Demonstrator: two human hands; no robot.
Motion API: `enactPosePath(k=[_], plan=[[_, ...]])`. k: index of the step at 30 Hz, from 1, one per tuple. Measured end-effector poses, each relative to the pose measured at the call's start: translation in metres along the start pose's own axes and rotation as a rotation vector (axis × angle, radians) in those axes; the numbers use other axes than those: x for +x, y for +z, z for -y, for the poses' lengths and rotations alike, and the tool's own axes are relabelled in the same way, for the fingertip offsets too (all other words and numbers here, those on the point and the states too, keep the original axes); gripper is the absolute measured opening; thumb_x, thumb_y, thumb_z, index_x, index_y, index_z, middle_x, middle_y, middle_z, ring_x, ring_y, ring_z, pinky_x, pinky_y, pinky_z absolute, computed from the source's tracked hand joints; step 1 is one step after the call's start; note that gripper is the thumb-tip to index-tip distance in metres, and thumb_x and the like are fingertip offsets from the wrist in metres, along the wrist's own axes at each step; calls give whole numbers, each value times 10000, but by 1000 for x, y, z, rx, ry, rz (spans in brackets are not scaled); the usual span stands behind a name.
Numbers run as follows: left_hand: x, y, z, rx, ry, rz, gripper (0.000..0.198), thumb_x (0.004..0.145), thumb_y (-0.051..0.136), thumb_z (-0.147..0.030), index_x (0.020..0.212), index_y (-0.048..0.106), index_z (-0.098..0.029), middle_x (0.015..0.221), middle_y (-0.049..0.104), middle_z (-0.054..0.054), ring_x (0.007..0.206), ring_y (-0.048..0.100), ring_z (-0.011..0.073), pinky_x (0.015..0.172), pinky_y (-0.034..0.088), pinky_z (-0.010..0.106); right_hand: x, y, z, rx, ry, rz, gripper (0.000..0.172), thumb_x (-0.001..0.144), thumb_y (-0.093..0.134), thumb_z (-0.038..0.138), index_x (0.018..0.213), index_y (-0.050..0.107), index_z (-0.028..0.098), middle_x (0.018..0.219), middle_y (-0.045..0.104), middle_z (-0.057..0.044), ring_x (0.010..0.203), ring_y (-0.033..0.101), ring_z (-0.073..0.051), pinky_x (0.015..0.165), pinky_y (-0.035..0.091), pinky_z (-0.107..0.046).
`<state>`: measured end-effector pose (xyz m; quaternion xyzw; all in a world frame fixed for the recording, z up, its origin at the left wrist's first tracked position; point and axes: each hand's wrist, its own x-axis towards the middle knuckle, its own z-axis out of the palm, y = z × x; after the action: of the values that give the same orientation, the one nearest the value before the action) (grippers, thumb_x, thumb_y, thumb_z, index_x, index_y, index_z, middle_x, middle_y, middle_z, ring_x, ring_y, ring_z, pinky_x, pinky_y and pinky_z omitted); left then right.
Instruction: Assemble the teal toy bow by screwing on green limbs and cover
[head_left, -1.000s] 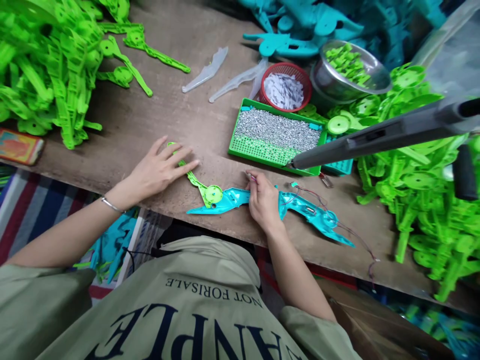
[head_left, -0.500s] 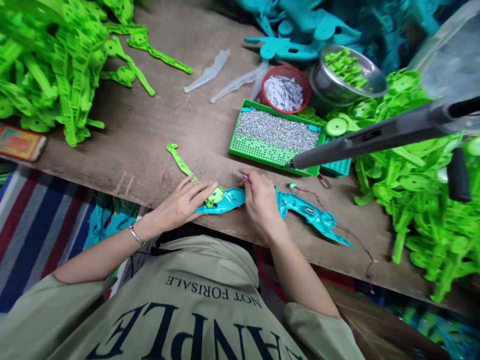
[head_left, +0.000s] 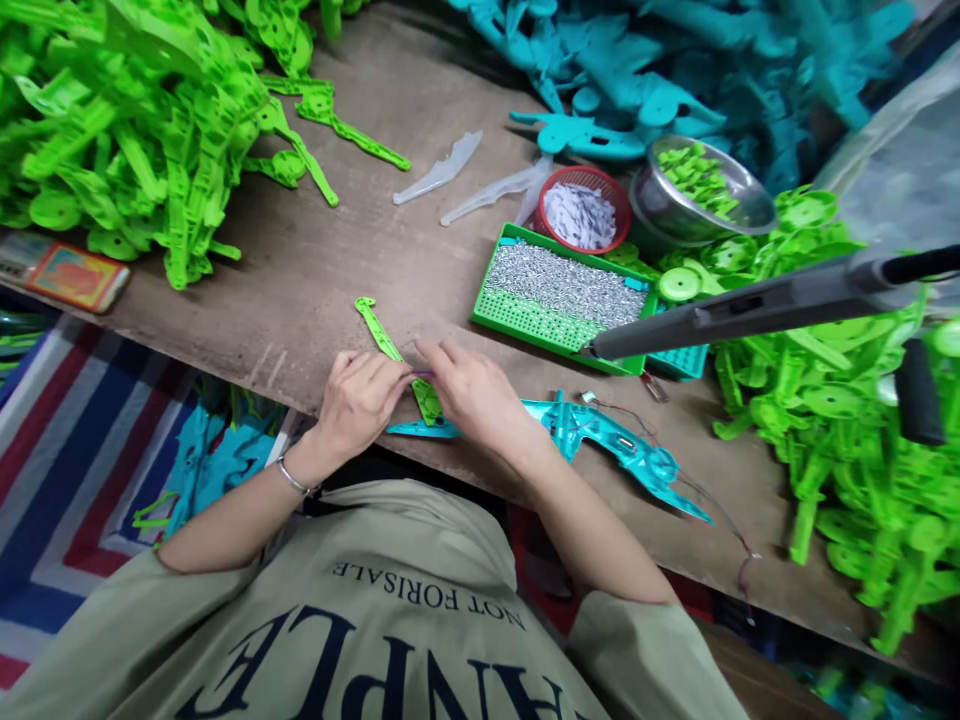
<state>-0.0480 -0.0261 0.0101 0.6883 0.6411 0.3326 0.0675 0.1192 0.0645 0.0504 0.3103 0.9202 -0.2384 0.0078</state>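
Observation:
My left hand is closed in a pinch on one side of a thin purplish wire. From the other side my right hand pinches the same wire, fingertips a short way from the left ones. Below the wire, a lime-green plastic arm lies slanted, its wider end over a turquoise plastic shell and partly hidden by my hands. The shell lies along the table's near edge, its middle under my right hand and forearm. A small white connector with thin wires rests at its upper edge.
Right of my hands stands a green tray of small metal screws, with a grey electric screwdriver reaching over it. Behind are a red basket and a metal bowl. Lime-green parts pile up left; turquoise parts lie behind.
My left hand has lifted off the green part's round end and closed on the wire. My right hand has moved left along the shell, bringing the wire between both hands. The view has shifted slightly.

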Motion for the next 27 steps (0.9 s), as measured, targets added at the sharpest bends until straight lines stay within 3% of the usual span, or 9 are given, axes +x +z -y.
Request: enactPosePath(k=[4,6,9,12,15,18,21,27], plan=[[-3,2,2,-512,-483,51,342,959,574,-488,815,664,-192,709,709,24,574,586,136,590,428,278,-10,-5,-27,393,-116,-214,710,913,655,411,1541,385,218,1401,551,-164,1242,565,-292,1043,508,-507],[-3,4,1,-781,-689,101,409,892,624,-576,772,641,-185,664,690,10,477,516,103,489,397,241,-15,-4,-38,559,-77,-229,810,850,728,484,1542,373,259,1430,544,-145,1232,583,-282,1052,511,-511],[-2,7,-1,-982,-829,83,473,765,737,-635,761,634,-173,665,692,9,447,489,77,442,407,211,-19,6,-45,763,66,-171,852,786,788,475,1504,396,237,1335,618,-143,1130,645,-257,1024,531,-495],[-2,9,-6,-1018,-861,20,472,720,794,-610,790,643,-168,670,702,6,449,508,71,453,456,203,-15,19,-42,927,245,-179,621,798,758,446,1308,508,195,1130,693,-116,977,683,-216,890,574,-429],[-3,11,-10,-1031,-838,-31,457,733,795,-595,794,644,-169,672,708,0,446,527,70,470,491,206,-7,23,-34,933,332,-205,354,813,723,456,997,584,188,900,694,-54,804,652,-168,725,533,-326],[-4,16,-12,-1037,-808,-36,446,760,774,-597,799,658,-168,657,709,-1,443,550,75,485,509,210,4,19,-21,951,280,-101,305,800,713,436,925,638,168,827,683,-26,688,577,-120,630,455,-269],[-5,18,-10,-1015,-790,-25,440,779,758,-594,832,683,-164,638,709,1,447,576,82,494,511,205,14,16,-11,1057,220,-39,277,787,684,408,911,672,160,816,687,-17,681,557,-106,633,436,-254],[-15,7,-1,-962,-817,-27,523,829,714,-565,1143,655,-152,781,743,20,486,613,88,512,560,218,26,20,-12,1075,308,-107,247,740,675,414,733,623,173,646,581,30,596,468,-89,587,383,-247]])
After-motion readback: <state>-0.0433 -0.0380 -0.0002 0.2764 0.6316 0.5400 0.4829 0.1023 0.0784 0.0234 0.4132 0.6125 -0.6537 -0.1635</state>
